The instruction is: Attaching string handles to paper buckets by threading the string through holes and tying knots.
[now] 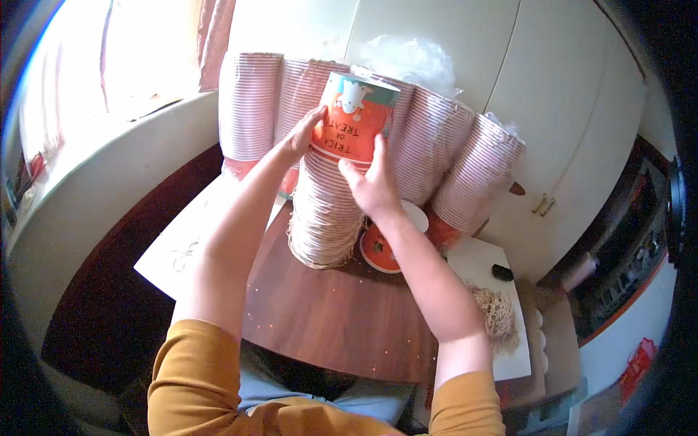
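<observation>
An upside-down orange paper cup (354, 116) with a teal band and a white cartoon figure tops a tall stack of nested paper cups (326, 218). My left hand (300, 136) grips its left side, fingers partly hidden behind it. On the right side my right hand (374, 179) holds it too, a finger along the wall and the thumb near the lower rim. Strands of twine stick out around the base of the stack. Right of that base, partly behind my right forearm, lies another orange cup (379, 248) on its side.
Several tall plastic-wrapped stacks of cups (436, 142) stand behind, with crumpled clear plastic (414, 62) above. A bundle of twine (496, 316) and a small black object (502, 272) lie on a white board (476, 254) at the right. The brown table (320, 312) curves toward me.
</observation>
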Demonstrator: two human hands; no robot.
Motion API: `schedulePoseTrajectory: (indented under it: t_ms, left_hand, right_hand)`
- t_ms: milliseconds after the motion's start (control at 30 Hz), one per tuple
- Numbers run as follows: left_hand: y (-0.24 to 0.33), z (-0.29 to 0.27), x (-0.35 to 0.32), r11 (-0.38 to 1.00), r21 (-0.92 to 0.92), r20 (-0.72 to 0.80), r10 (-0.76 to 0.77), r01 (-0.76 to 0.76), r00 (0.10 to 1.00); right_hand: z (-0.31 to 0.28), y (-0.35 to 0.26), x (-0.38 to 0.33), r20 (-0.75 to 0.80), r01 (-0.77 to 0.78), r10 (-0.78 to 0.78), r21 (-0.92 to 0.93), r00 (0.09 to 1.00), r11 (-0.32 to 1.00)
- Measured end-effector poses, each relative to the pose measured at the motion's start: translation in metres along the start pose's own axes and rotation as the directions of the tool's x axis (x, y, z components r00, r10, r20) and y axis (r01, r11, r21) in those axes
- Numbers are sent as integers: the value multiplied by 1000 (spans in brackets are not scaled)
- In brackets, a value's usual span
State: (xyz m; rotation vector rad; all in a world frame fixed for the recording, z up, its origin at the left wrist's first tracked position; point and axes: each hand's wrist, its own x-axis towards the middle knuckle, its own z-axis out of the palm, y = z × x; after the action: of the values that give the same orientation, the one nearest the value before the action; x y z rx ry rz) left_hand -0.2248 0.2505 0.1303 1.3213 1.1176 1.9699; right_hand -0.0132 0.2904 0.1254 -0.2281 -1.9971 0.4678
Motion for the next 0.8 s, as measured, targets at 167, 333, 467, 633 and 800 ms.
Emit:
schedulePoseTrajectory:
  t_ms: [167, 333, 467, 633, 800]
  left_hand:
    - [-54, -44, -19, 914, 370, -247, 268, -165, 931]
    - [-53, -11, -132, 883, 461, -370, 279, -86, 886]
    - [-73, 63, -206, 646, 751, -83, 297, -137, 951]
    - [-149, 110, -234, 870, -20, -157, -489, 492, 858]
    - [-131, 158, -204, 794, -322, -98, -571, 516, 815]
  right_hand:
    - [-13, -24, -58, 352, -288, 141, 412, 925, 865]
    - [-75, 36, -72, 109, 7, 7, -129, 994, 992]
    - [-89, 112, -91, 256, 106, 43, -540, 966, 835]
    - [-70, 133, -85, 270, -31, 147, -391, 951, 920]
    - [-120, 94, -66, 198, -11, 66, -266, 978, 964]
